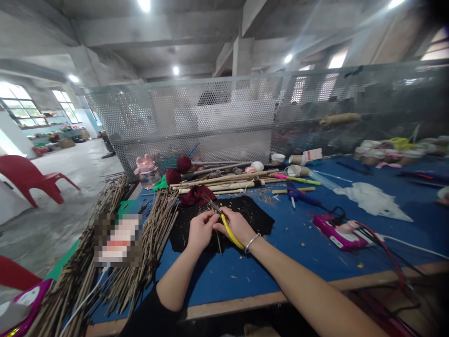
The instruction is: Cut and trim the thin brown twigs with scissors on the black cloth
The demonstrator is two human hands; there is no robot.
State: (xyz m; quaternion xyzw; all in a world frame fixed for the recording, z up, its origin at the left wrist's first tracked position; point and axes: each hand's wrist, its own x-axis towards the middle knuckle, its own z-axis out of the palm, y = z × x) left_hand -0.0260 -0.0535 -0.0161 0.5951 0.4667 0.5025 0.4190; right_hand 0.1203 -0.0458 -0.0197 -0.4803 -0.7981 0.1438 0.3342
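My left hand [200,230] and my right hand [237,224] meet over a black cloth [259,216] on the blue table [294,243]. The right hand is closed round a yellow-handled cutting tool [231,234], whose tip points up and left toward the left hand. The left hand pinches a thin brown twig [218,238] that hangs down between the two hands. A silver bangle [251,242] sits on my right wrist.
A heap of thin brown sticks [115,262] lies along the table's left side. Longer pale rods [228,183], dark red balls [184,164], a blue glue gun [298,195], a pink box [336,231] with cables and a white rag [368,199] lie beyond. A perforated metal screen [245,117] backs the table.
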